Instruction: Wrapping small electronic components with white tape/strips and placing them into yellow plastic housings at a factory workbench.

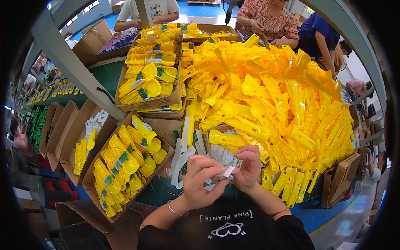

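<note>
In front of my chest, my left hand (201, 178) pinches a small white piece (229, 171) between thumb and fingertips. The fingertips of my right hand (248, 168) close on the other end of that piece. Its exact kind is too small to tell. Just beyond my hands, a heap of small white plastic parts (223, 156) lies partly hidden behind my fingers. White strips (181, 158) hang beside my left hand. One long yellow plastic part (189, 123) with a white strip along it lies farther out.
A large pile of yellow plastic parts (271, 100) covers the table's right side. Left of it are cardboard boxes of yellow parts with green circuit boards and wires, one near (118, 168), one farther (150, 71). A grey post (79, 62) rises at the left. Co-workers (271, 18) stand across the table.
</note>
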A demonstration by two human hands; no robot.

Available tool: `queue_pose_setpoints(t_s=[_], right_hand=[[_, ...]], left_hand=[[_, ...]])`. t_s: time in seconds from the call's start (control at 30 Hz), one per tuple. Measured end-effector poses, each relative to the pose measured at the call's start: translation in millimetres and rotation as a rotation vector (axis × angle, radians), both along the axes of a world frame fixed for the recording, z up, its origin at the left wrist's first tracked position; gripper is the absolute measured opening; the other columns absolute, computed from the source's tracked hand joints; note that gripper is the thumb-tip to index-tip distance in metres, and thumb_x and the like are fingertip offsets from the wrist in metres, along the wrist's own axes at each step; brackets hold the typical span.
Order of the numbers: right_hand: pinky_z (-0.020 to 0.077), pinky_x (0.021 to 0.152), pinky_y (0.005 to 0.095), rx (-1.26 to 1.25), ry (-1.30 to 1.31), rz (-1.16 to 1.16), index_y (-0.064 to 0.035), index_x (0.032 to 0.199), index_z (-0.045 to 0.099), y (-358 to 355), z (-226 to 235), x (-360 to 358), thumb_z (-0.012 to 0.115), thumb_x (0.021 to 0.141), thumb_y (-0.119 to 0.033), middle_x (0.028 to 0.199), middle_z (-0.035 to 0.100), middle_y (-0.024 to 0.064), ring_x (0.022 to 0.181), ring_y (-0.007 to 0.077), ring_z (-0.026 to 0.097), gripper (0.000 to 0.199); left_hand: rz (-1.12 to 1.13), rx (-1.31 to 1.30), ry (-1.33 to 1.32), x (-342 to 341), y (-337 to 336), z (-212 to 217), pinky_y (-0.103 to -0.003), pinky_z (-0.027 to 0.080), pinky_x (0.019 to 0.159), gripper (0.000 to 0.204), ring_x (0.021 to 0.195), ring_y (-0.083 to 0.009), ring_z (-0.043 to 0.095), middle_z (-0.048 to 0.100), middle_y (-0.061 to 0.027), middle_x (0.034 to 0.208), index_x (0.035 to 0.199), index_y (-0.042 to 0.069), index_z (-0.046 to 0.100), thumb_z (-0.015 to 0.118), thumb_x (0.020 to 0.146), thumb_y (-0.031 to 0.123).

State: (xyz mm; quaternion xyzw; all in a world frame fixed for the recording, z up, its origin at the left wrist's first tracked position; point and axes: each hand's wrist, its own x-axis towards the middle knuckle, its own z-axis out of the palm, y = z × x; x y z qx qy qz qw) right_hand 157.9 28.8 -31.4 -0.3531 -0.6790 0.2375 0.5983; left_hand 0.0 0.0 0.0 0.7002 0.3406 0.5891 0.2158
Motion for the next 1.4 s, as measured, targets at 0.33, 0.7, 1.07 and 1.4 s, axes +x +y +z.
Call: queue_pose_setpoints(t_s=[0.33, 0.7, 1.07, 1.4], right_hand=[[0.043, 0.069, 0.0318, 0.065, -0.132, 0.013, -0.0044, 0.093, 0.049, -1.8, -0.8, 2.7, 0.078, 0.064, -0.029, 0.087, 0.051, 0.0116, 0.078, 0.0242, 0.051, 0.047], [0.0338, 0.084, 0.0276, -0.234, -0.011, 0.171, -0.0046, 0.1, 0.045, -3.7, -1.0, 5.6, 0.077, 0.068, -0.027, 0.098, 0.043, 0.0088, 0.092, 0.0181, 0.043, 0.05], [0.0361, 0.081, 0.0268, -0.267, -0.061, 0.172, -0.0026, 0.097, 0.046, -1.9, -0.4, 3.2, 0.078, 0.066, -0.019, 0.096, 0.044, 0.0077, 0.089, 0.0173, 0.044, 0.047], [0.0371, 0.08, 0.0258, -0.306, -0.048, 0.185, -0.0033, 0.097, 0.046, -1.5, -2.8, 1.6, 0.077, 0.067, -0.016, 0.094, 0.044, 0.0065, 0.086, 0.0163, 0.044, 0.044]], left_hand=[[-0.109, -0.309, -0.215, 0.2, 4.1, -1.5, -0.029, 0.04, 0.074, 0.014, 0.082, -0.0194, 0.05, 0.057, -0.0093, 0.086, 0.081, 0.001, 0.059, 0.059, 0.069, -0.006], [-0.177, -0.706, -0.449, -11.5, 16.4, -7.5, -0.025, 0.042, 0.075, 0.006, 0.08, -0.0121, 0.054, 0.06, -0.009, 0.086, 0.082, -0.002, 0.059, 0.057, 0.077, -0.004], [-0.14, -0.638, -0.29, -6.0, 15.5, -5.5, -0.023, 0.042, 0.072, 0.003, 0.078, -0.0119, 0.054, 0.061, -0.0049, 0.081, 0.076, 0.001, 0.061, 0.061, 0.074, 0.001], [-0.132, -0.606, -0.245, -6.1, 14.8, -5.3, -0.024, 0.043, 0.07, 0.002, 0.077, -0.0128, 0.055, 0.061, -0.0048, 0.079, 0.074, 0.001, 0.061, 0.061, 0.072, 0.001]])
